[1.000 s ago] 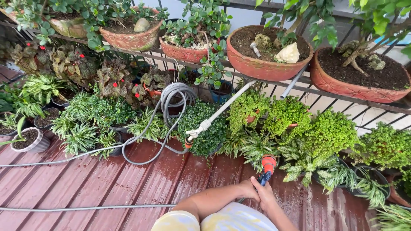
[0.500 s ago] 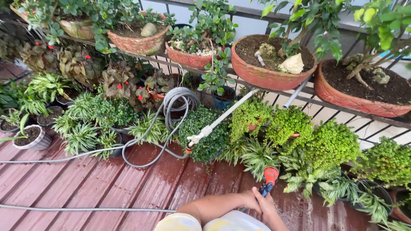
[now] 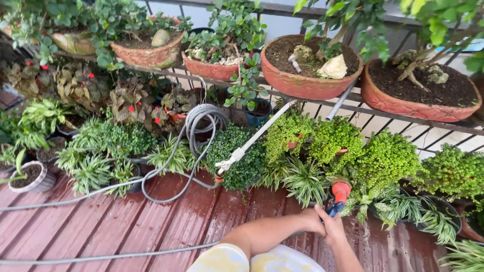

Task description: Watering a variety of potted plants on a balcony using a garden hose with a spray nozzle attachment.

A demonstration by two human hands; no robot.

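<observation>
Both hands, left hand [image 3: 313, 221], right hand [image 3: 334, 227], apparently grasping orange hose nozzle [image 3: 340, 194] near potted plants [image 3: 383, 161].

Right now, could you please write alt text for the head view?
Two hands, left hand and right hand, grip an orange hose nozzle aimed at potted green plants. A grey hose coils across the wet red floor, below terracotta pots.

soft, even daylight fills the head view, bright but without hard shadows. the wet red floor [image 3: 151, 216] carries a dull sheen of pale glare. focus is sharp across the middle; the leaves at the top right corner [image 3: 443, 25] look a little soft. the wide lens bends the railing [image 3: 403, 113] and stretches the corners.
</observation>
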